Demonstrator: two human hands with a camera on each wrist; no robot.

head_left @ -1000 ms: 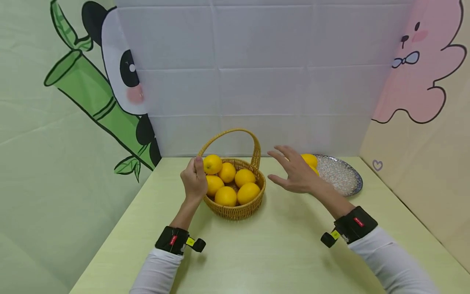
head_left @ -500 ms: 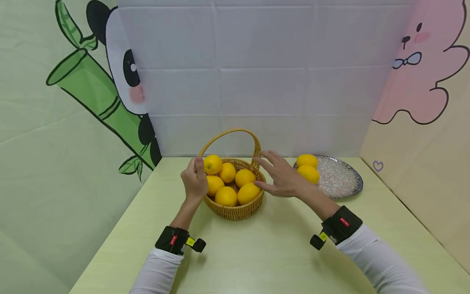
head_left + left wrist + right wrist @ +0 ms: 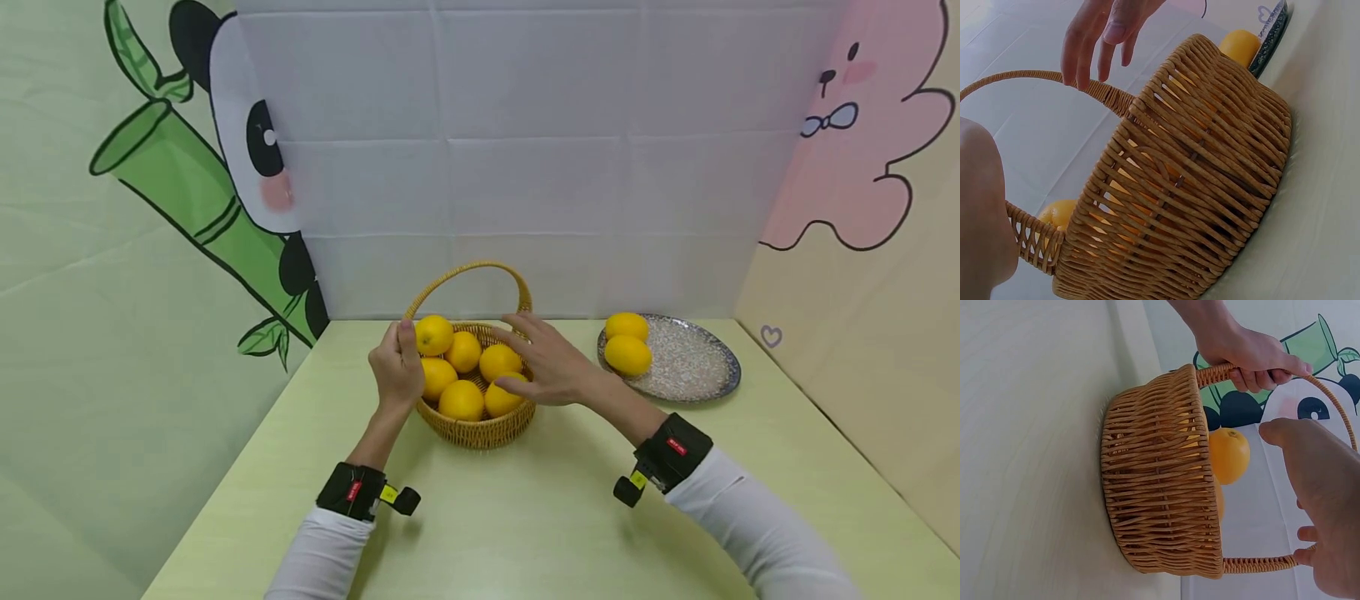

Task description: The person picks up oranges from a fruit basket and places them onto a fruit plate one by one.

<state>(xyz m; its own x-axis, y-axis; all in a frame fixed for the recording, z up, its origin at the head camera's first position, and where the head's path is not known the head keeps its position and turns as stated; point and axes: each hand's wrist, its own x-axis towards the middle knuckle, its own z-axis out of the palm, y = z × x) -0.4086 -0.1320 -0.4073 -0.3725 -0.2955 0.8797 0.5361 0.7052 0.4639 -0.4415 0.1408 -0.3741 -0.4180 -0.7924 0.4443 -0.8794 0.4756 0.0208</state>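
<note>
A woven wicker basket (image 3: 480,433) with several yellow lemons (image 3: 461,402) in it stands upright on the table. My left hand (image 3: 397,367) grips the left side of its arched handle (image 3: 480,265); the right wrist view shows those fingers (image 3: 1263,378) curled round it. Over the basket's right rim hovers my right hand (image 3: 553,364), fingers spread and partly bent, near the handle's right side and covering part of a lemon. In the left wrist view the right hand's fingers (image 3: 1088,53) hang beside the handle, and no grip on it shows.
To the right at the back lies an oval speckled plate (image 3: 693,362) with a dark rim. Two lemons (image 3: 628,356) sit on its left end. A pale wall sheet (image 3: 525,192) hangs behind the table (image 3: 510,525), with printed side walls left and right.
My right hand has moved left from beside the plate to above the basket's right side, uncovering the two lemons on the plate. The left hand and the basket stay put.
</note>
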